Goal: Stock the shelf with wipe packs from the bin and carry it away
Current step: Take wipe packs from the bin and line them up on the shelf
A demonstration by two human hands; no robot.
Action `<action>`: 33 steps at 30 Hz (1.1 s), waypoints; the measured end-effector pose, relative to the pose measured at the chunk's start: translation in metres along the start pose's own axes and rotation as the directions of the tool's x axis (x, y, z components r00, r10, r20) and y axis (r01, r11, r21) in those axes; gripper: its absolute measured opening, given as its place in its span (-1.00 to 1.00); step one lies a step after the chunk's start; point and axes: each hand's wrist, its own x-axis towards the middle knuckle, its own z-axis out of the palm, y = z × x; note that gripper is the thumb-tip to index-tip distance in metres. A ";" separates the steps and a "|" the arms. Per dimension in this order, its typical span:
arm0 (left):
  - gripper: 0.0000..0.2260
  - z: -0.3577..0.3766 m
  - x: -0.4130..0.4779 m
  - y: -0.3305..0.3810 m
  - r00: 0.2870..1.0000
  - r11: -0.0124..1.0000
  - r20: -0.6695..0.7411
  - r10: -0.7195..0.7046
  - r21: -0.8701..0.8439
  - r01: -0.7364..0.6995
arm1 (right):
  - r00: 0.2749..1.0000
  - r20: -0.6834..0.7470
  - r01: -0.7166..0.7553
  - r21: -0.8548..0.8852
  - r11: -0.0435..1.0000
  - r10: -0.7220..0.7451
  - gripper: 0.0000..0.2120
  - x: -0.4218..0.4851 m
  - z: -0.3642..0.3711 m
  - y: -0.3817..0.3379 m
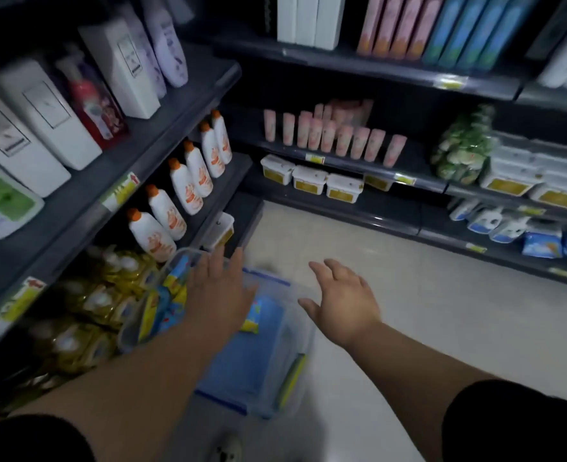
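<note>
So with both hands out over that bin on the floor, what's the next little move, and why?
Probably lower the left hand into the bin and grasp a wipe pack. Both hands are open and empty, the right hand hovers beside the bin, and packs still lie inside.

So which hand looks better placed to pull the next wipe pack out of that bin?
The left hand, probably. It is spread open right over the bin and its blue-and-yellow packs. The right hand, open too, hangs over the bin's right edge and the floor.
</note>
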 end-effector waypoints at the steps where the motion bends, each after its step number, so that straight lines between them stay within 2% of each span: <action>1: -0.38 0.014 0.003 -0.006 0.999 1.000 0.032 -0.012 0.001 0.012 | 1.000 0.025 0.000 -0.002 1.000 0.000 -0.36 0.003 0.014 -0.001; 11: -0.37 0.156 0.010 -0.063 0.967 0.999 0.254 0.006 -0.039 0.004 | 0.952 0.306 0.028 -0.073 0.997 -0.005 -0.32 0.020 0.162 -0.010; 18: -0.35 0.215 0.024 -0.092 0.956 0.998 0.289 0.047 -0.046 -0.035 | 0.889 0.457 0.060 -0.209 0.976 0.043 -0.28 0.037 0.229 -0.022; 23: -0.34 0.231 0.023 -0.097 0.954 0.995 0.288 0.087 -0.080 -0.067 | 0.871 0.483 0.041 -0.263 0.964 0.094 -0.27 0.037 0.244 -0.027; 26: -0.36 0.231 0.021 -0.097 0.952 0.995 0.293 0.092 -0.068 -0.075 | 0.895 0.437 -0.005 -0.190 0.982 0.089 -0.33 0.038 0.246 -0.032; 31: -0.40 0.226 0.021 -0.095 0.946 0.993 0.310 0.097 -0.087 -0.074 | 0.958 0.287 -0.033 0.118 0.992 -0.002 -0.42 0.041 0.239 -0.038; 33: -0.41 0.226 0.020 -0.092 0.945 0.993 0.311 0.102 -0.081 -0.081 | 0.973 0.229 -0.069 0.219 0.973 0.017 -0.41 0.042 0.238 -0.037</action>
